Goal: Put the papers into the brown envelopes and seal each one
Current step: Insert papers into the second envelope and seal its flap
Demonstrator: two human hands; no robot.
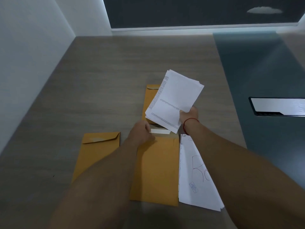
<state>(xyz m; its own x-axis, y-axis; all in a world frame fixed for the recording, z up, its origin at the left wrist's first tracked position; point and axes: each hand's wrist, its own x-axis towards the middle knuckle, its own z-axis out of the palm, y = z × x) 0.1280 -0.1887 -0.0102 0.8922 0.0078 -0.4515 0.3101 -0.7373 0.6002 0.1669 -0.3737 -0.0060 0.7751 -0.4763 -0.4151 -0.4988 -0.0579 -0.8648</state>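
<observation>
Sliding the printed papers (175, 100) in works best straight and slow. The right hand (188, 115) pinches them just above the middle envelope (156, 171); fingers of the left hand (142, 133) grip its open end.

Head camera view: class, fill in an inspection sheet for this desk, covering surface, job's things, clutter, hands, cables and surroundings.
Surface: grey wood-grain desk, dark strip along its right.
Job's things: left envelope, flap folded down; middle envelope, mouth open, white strip showing; far envelope, partly hidden by the printed sheaf, held in the air; paper stack lying right of the middle envelope.
Clutter: nothing seen.
Hands: left hand grips the middle envelope's mouth; right hand holds the printed sheaf, red cord on its wrist.
Cables: nothing seen; a silver hatch sits in the dark strip.
Surroundings: white wall at left, dark panel behind.
</observation>
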